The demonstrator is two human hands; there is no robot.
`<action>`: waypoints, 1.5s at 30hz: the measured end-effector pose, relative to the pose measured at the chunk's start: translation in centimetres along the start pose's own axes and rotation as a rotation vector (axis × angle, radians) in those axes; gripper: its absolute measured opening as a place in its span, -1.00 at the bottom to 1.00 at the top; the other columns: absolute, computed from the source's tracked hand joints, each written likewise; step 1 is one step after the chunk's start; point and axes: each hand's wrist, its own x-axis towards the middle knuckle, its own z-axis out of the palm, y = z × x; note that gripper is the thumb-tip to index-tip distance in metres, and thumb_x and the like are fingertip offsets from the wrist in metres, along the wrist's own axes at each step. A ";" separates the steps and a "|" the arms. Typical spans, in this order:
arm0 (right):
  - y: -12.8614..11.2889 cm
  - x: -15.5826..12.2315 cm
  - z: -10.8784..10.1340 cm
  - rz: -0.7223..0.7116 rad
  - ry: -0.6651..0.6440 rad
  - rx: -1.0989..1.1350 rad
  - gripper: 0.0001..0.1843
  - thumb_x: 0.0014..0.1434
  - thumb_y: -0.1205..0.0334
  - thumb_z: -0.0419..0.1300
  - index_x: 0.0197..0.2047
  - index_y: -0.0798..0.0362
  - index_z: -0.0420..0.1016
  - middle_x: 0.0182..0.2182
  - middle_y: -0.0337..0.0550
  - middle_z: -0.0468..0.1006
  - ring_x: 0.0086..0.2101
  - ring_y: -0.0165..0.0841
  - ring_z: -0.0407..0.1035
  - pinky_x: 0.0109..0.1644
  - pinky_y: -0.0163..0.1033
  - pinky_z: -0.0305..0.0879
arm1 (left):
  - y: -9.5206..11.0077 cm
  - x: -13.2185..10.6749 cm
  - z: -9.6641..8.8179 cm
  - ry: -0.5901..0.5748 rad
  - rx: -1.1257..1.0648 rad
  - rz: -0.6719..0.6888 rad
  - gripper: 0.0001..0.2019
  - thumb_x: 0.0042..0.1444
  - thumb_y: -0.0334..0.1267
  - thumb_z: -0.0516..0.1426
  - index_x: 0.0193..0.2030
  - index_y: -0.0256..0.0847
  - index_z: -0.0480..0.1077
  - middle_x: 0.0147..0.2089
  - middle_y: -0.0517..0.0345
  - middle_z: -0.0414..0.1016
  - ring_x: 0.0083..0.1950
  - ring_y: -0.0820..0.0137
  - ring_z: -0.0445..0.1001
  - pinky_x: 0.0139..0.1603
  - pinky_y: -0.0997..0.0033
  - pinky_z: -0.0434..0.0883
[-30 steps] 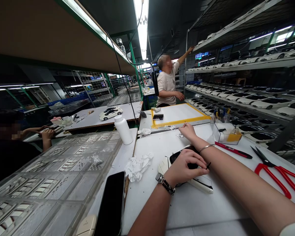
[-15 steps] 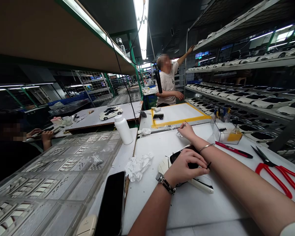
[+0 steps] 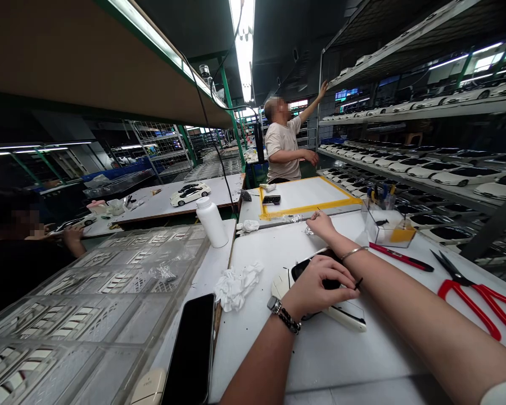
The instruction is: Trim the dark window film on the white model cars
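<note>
A white model car (image 3: 346, 314) with a dark windscreen lies on the white table (image 3: 278, 247) in front of me. My left hand (image 3: 320, 283) is curled over its roof, gripping it. My right hand (image 3: 321, 224) reaches further out across the table, fingers pinched on a thin dark tool whose tip points up over small clear scraps (image 3: 308, 230). The right forearm crosses above the car's right side.
A crumpled white cloth (image 3: 236, 286) and a black phone (image 3: 191, 347) lie to the left, a white bottle (image 3: 211, 222) beyond. Red scissors (image 3: 476, 292), a red pen (image 3: 400, 257) and a clear box (image 3: 387, 225) sit right. Clear part trays (image 3: 88, 298) fill the left. A person (image 3: 283, 143) stands ahead reaching to a shelf.
My hands have hardly moved. The standing person ahead has shifted slightly left and keeps an arm raised to the shelf. The person at the left has drawn their hands in.
</note>
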 end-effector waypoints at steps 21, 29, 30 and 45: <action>-0.1 -0.2 -0.1 -0.009 -0.003 0.042 -0.80 0.16 0.19 0.16 -0.28 0.19 0.34 -0.44 -0.27 0.33 -0.47 -0.58 0.17 -0.35 -0.42 0.18 | 0.2 0.0 0.1 0.013 0.007 0.002 -0.88 -0.01 -0.21 0.27 -0.46 -0.20 0.50 -0.23 0.11 0.53 -0.08 0.38 0.43 0.16 0.31 0.18; -0.2 -0.3 -0.2 -0.008 0.034 0.064 -0.80 0.11 0.18 0.17 -0.33 0.18 0.31 -0.45 -0.27 0.31 -0.47 -0.56 0.12 -0.33 -0.40 0.12 | 0.1 0.1 0.1 0.007 0.010 0.005 -0.87 -0.01 -0.20 0.27 -0.44 -0.20 0.50 -0.23 0.11 0.54 -0.08 0.37 0.43 0.17 0.30 0.19; -0.2 -0.3 -0.3 -0.005 0.038 0.065 -0.80 0.12 0.18 0.17 -0.32 0.17 0.32 -0.45 -0.27 0.31 -0.47 -0.56 0.13 -0.33 -0.40 0.12 | 0.0 0.1 0.1 0.009 0.007 0.012 -0.88 -0.01 -0.21 0.27 -0.44 -0.21 0.50 -0.23 0.10 0.54 -0.08 0.37 0.43 0.16 0.30 0.19; -0.4 -0.3 -0.2 0.008 -0.039 0.001 -0.75 0.19 0.12 0.13 -0.28 0.18 0.33 -0.41 -0.25 0.34 -0.44 -0.56 0.19 -0.30 -0.39 0.21 | 0.0 0.0 0.1 0.017 -0.013 0.043 -0.92 -0.01 -0.27 0.27 -0.44 -0.21 0.50 -0.24 0.12 0.53 -0.09 0.39 0.41 0.14 0.32 0.17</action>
